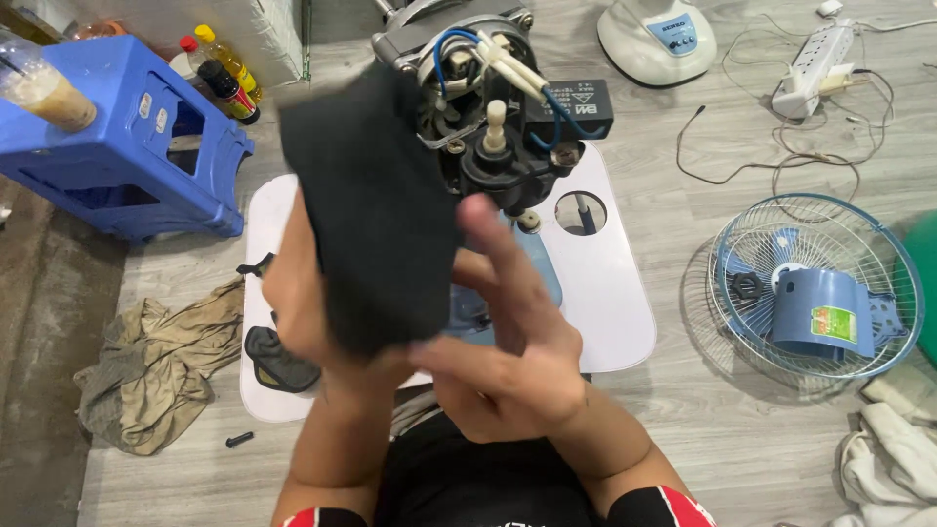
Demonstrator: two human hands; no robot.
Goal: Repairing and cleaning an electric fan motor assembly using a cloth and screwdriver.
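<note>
My left hand [312, 293] grips a black, soft-looking cover piece [371, 205], fingers wrapped behind it, holding it up against the side of the exposed fan motor [478, 107]. My right hand [508, 342] is spread, fingers [488, 244] wide and holding nothing, its tips reaching up just beneath the black plastic gear housing [503, 166] with its cream knob. The motor sits directly before me, above a white oval plastic base plate [615, 293] lying on the grey wood-grain floor, blue and white wires looping to a black box-shaped capacitor [571, 105] at its right.

As I judge it, the work goes best if the left hand keeps the black piece clear of the wires while the free right hand steadies the housing from below, so nothing snags the thin leads.

A round blue wire fan guard [815, 283] lies to the right like a shallow basket, and in it rest a blue plastic motor shell [815, 312] and a small black ring-shaped nut [747, 285]. On the blue plastic stool [117, 146] at the left stands a clear cup [44, 88] of pale brown drink. Behind the stool are bottles [223, 73], one yellow-capped holding yellowish liquid, one red-capped holding dark liquid. An olive rag [156, 371] lies crumpled at lower left; a white power strip [815, 63] sits at upper right.
</note>
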